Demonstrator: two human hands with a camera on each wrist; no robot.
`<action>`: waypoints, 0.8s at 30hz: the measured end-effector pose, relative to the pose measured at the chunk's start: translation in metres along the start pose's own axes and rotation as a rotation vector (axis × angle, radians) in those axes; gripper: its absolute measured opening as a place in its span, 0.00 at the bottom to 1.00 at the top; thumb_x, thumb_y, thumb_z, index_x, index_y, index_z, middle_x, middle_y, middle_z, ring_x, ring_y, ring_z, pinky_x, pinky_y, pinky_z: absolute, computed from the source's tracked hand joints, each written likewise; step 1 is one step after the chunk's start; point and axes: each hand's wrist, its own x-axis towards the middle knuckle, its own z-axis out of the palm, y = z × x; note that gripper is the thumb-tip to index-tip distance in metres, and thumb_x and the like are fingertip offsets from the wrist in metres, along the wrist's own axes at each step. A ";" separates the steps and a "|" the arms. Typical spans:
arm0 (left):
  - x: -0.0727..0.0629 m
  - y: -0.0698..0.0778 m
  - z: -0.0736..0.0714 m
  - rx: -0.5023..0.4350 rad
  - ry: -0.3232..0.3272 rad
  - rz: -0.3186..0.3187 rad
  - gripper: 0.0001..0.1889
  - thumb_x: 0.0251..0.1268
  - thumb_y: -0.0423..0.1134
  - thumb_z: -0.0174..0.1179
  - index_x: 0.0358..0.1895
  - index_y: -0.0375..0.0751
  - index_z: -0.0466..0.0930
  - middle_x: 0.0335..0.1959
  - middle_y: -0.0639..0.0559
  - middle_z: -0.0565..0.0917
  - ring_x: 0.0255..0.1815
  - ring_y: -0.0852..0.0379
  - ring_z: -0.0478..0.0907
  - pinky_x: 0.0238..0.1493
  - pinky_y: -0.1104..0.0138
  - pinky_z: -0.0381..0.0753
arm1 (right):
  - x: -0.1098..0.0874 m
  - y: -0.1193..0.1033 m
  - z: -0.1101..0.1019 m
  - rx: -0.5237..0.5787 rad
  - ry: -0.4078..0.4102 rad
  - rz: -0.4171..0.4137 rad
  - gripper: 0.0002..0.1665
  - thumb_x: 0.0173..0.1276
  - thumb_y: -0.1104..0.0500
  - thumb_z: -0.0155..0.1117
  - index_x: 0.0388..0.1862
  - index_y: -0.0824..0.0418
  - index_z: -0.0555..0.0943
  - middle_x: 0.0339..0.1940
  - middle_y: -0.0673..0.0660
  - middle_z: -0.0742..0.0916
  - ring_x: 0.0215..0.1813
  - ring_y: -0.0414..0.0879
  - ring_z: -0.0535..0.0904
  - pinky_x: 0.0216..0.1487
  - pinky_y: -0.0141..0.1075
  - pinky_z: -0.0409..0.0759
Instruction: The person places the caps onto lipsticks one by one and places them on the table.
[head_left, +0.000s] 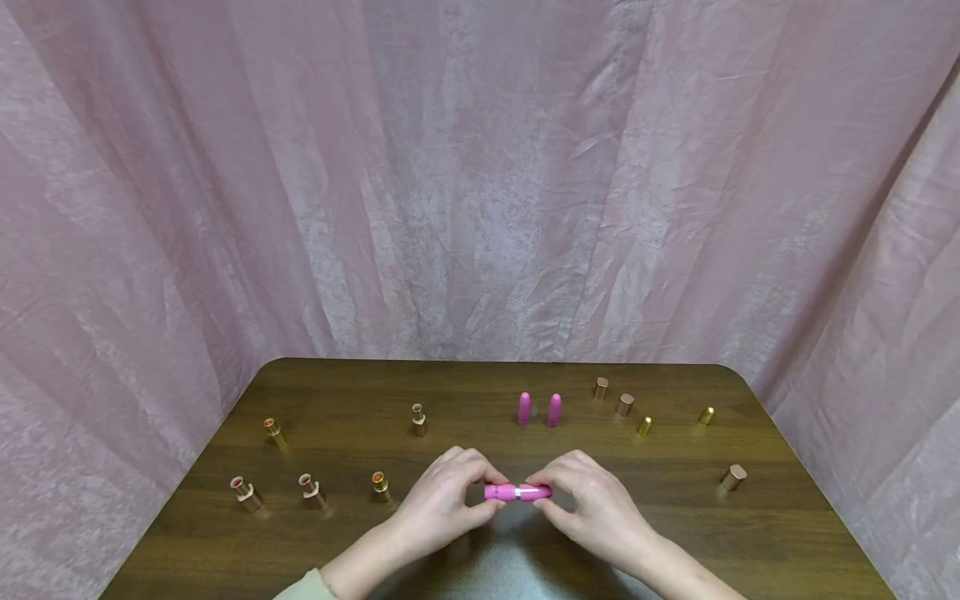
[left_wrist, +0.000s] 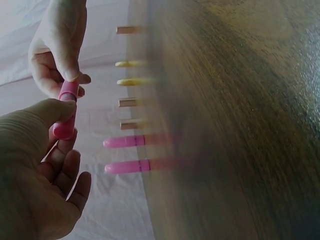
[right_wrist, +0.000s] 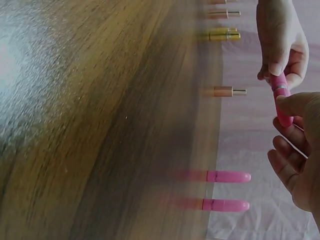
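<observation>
A pink lipstick tube [head_left: 517, 492] with a silver band at its middle lies level between both hands, held over the table. My left hand [head_left: 438, 506] pinches its flat-ended base between thumb and fingers. On the rounded cap end, my right hand [head_left: 596, 510] has the same kind of thumb-and-finger pinch. The left wrist view shows the base end [left_wrist: 64, 129] under the left thumb; the right wrist view shows the rounded end [right_wrist: 285, 120] under the right thumb. Just beyond the hands, two pink round-topped tubes, one [head_left: 524, 408] beside the other [head_left: 554, 410], stand upright.
On the left of the wooden table [head_left: 337, 385] stand several uncapped lipsticks, rose-gold like this one [head_left: 312, 492] and gold like this one [head_left: 381, 486]. Rose-gold caps [head_left: 733, 477] and small gold caps [head_left: 645, 426] stand on the right. Pink curtains [head_left: 495, 183] hang behind.
</observation>
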 end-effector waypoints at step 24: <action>0.005 0.004 0.002 0.051 -0.022 0.015 0.09 0.58 0.45 0.75 0.42 0.58 0.88 0.36 0.71 0.78 0.41 0.67 0.72 0.45 0.69 0.74 | 0.002 -0.002 0.009 0.013 0.048 -0.052 0.22 0.48 0.64 0.85 0.41 0.48 0.88 0.38 0.38 0.86 0.43 0.37 0.79 0.44 0.28 0.75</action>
